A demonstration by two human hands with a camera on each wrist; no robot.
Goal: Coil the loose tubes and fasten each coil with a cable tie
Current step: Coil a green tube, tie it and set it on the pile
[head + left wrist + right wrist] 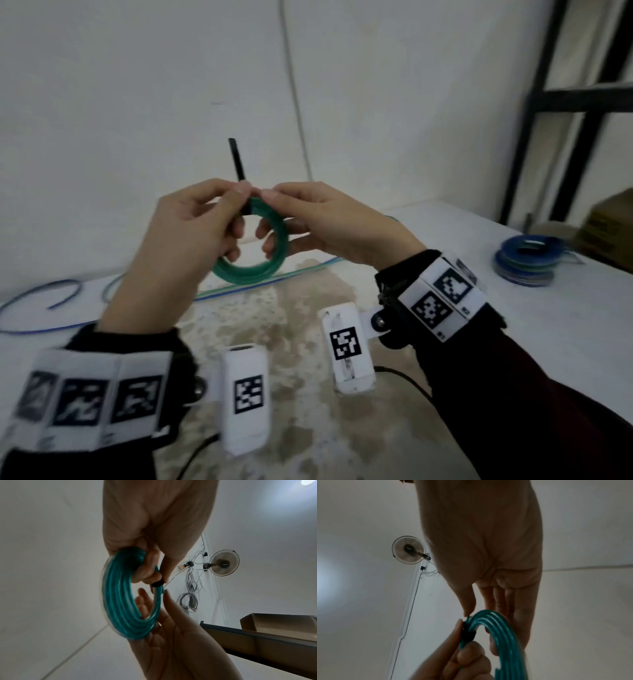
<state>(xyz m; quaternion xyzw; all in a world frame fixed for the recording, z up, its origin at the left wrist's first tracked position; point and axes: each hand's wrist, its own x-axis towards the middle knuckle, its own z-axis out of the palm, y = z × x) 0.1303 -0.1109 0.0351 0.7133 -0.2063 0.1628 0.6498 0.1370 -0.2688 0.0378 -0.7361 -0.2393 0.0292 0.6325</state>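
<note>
Both hands (191,236) (329,226) pinching green coil (263,267), black tie (237,159) partly hidden by fingers

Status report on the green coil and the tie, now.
Left hand pinches black cable tie at the coil's top. Right hand holds green coil, raised off the table. Tie wrapped round coil, tail sticking up. Nothing in the way.

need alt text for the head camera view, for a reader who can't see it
Two hands, left hand and right hand, hold a coiled green plastic tube above a stained white table, pinching a black cable tie whose tail sticks up. Loose blue and green tubes lie behind; a stack of finished coils sits far right.
</note>
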